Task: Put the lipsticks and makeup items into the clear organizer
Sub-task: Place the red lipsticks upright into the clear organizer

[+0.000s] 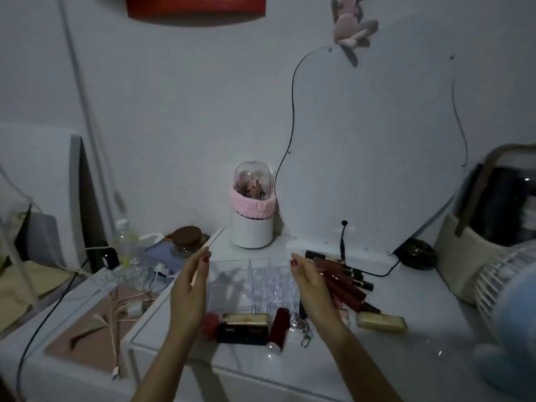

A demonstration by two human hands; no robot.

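Note:
The clear organizer (255, 282) stands on the white dresser top between my two hands; its small square compartments look empty. My left hand (190, 288) is held flat along its left side, my right hand (313, 285) flat along its right side, fingers straight; whether they touch it is unclear. Several dark red lip tubes (345, 281) lie in a pile just right of my right hand. In front of the organizer lie a red lipstick (279, 326), a black box (243, 333), a gold case (246, 318), a red round item (210, 322), a metal clip (301, 327) and another gold case (381, 322).
A white brush holder with a clear dome (251, 210) stands behind the organizer. A wavy mirror (371, 146) leans on the wall. A fan (504, 288) and a basket (475, 256) sit at right. Cables, a bottle (125, 242) and a jar (185, 239) crowd the left.

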